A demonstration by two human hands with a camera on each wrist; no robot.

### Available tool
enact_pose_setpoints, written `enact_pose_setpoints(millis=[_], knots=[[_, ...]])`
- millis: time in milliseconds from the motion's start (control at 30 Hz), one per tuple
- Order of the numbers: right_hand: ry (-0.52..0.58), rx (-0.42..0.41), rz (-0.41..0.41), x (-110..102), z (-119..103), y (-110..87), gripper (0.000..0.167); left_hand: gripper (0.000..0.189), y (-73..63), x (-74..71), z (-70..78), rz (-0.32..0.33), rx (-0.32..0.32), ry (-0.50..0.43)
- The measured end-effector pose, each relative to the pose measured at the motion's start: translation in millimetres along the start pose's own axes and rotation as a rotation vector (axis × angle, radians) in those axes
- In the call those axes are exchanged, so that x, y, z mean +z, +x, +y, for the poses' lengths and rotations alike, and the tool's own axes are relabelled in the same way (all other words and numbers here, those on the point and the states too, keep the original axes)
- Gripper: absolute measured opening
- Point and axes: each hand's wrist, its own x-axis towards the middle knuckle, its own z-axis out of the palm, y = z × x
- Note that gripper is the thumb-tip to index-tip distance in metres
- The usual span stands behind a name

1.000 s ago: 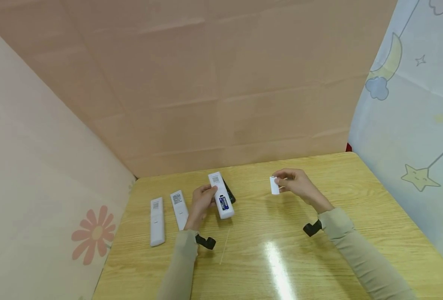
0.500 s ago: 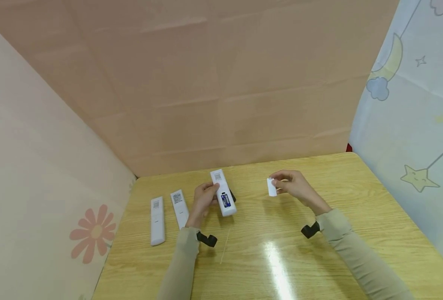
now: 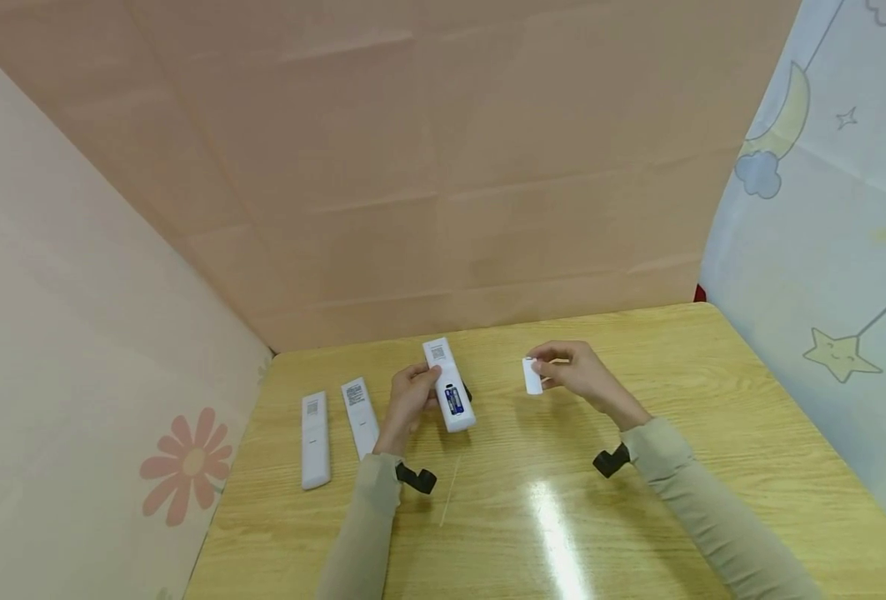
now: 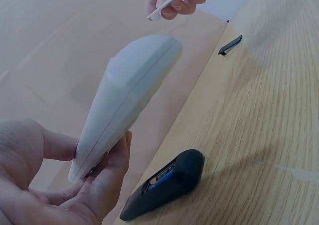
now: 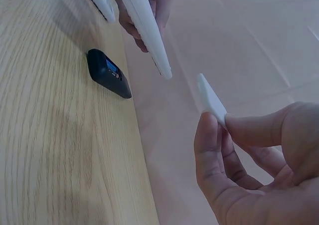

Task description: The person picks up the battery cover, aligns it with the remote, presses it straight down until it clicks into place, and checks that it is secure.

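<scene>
My left hand grips a white remote control by its side, back face up, above the table. Its battery bay stands uncovered, with blue batteries inside. To the right, my right hand pinches a small white battery cover between thumb and fingers, apart from the remote. Below the held remote lies a black remote control, its bay also uncovered with a battery showing; the white one mostly hides it in the head view.
Two white remotes, one at the far left and one nearer my left hand, lie back up on the wooden table. A thin black piece, like a battery cover, lies farther right. Fabric walls enclose the back and sides.
My right hand has moved left with the white cover, closer to the held remote. The left hand has shifted the remote slightly right, over more of the black remote.
</scene>
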Motion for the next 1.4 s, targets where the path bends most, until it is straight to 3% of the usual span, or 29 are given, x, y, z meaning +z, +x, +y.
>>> enact_pose_setpoints(millis=[1400], knots=[[0.029,-0.017,-0.036,22,-14,6.9,0.033,0.047,-1.0,16.9,5.7,0.024,-0.011,0.046]])
